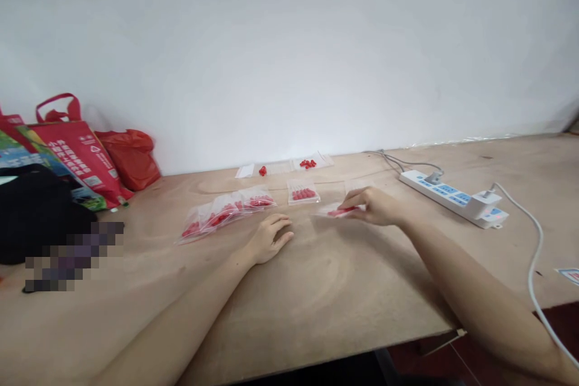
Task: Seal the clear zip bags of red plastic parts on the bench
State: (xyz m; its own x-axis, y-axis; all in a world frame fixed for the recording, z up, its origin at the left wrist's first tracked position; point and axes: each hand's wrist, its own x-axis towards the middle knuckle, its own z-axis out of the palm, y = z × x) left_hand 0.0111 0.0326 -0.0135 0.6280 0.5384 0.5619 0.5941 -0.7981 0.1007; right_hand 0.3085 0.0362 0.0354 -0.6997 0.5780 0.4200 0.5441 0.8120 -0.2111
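Note:
My right hand (373, 205) has its fingers closed on a small clear bag of red pieces (342, 211), a little above the wooden table (289, 313) or touching it. My left hand (270, 239) rests on the table with its fingers apart and nothing in it. Between and beyond the hands lies a flat clear bag (303, 192) with a row of red pieces. Left of it, overlapping clear bags of red pieces (226, 212) form a slanting row. Near the wall are two loose clusters of red pieces (263, 171) (308, 164) on clear bags.
A white power strip (452, 198) with plugs and a white cable (538, 253) lies at the right. Red shopping bags (79, 154) and a black bag (36, 211) stand at the left. A white wall (289, 60) rises behind the table.

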